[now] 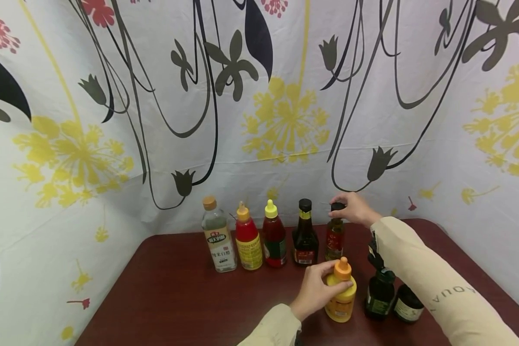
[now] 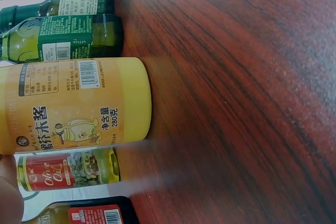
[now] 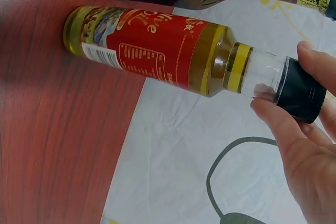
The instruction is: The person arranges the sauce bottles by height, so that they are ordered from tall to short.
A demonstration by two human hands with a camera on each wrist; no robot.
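My right hand [image 1: 355,207] pinches the black cap of an olive oil bottle [image 1: 335,240], which stands at the right end of the back row. In the right wrist view the thumb and fingers wrap the cap [image 3: 301,90], and the red label of the olive oil shows. My left hand [image 1: 315,290] grips a yellow squeeze bottle of mustard sauce [image 1: 339,303] near its shoulder, below the orange nozzle. In the left wrist view that mustard bottle [image 2: 79,103] stands with its base at the tabletop; only a bit of the hand [image 2: 9,192] shows.
Left of the olive oil stand a dark sauce bottle [image 1: 305,235], two red squeeze bottles, one a ketchup-like red bottle [image 1: 274,238], and a clear white vinegar bottle [image 1: 219,240]. Under the right forearm are a dark green bottle [image 1: 379,295] and a short dark jar [image 1: 408,305]. A patterned cloth hangs behind the table [image 1: 177,298].
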